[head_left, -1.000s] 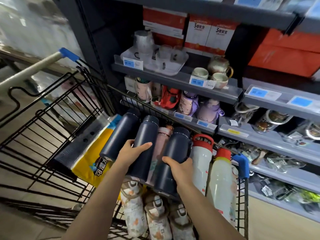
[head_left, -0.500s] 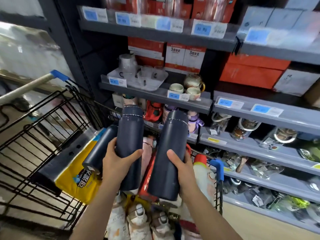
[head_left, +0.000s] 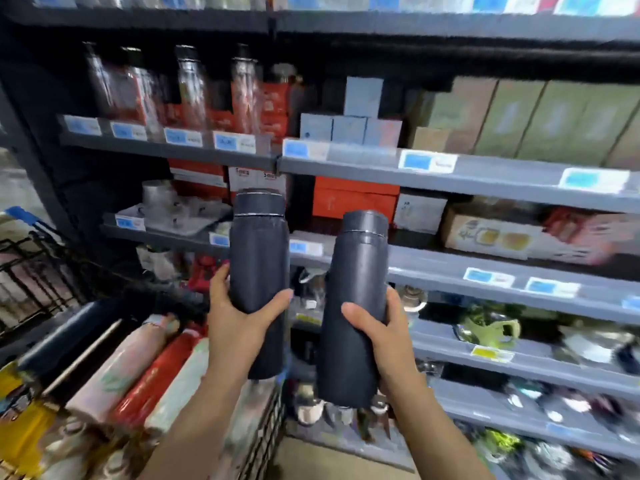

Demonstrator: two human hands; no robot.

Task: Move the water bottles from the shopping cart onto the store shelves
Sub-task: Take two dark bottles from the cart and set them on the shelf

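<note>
My left hand [head_left: 239, 323] grips a dark navy bottle [head_left: 259, 258] upright around its lower half. My right hand [head_left: 381, 337] grips a second dark navy bottle [head_left: 356, 289], tilted slightly left at its base. Both bottles are held in the air in front of the grey store shelves [head_left: 450, 171], above the right end of the black wire shopping cart [head_left: 31, 271]. In the cart lie more bottles: a pink one [head_left: 121, 368], a red one [head_left: 156, 372], a pale green one [head_left: 180, 386] and another navy one [head_left: 69, 334].
The shelves hold clear bottles with red boxes [head_left: 194, 91] at upper left, pale blue boxes [head_left: 349, 126], green-beige cartons [head_left: 540, 116], orange boxes [head_left: 353, 199] and glass cups on a tray [head_left: 173, 209]. A yellow package [head_left: 20, 420] lies in the cart.
Both hands have lifted the two navy bottles out of the cart and up before the shelves. The view has swung upward and right, so higher shelves show.
</note>
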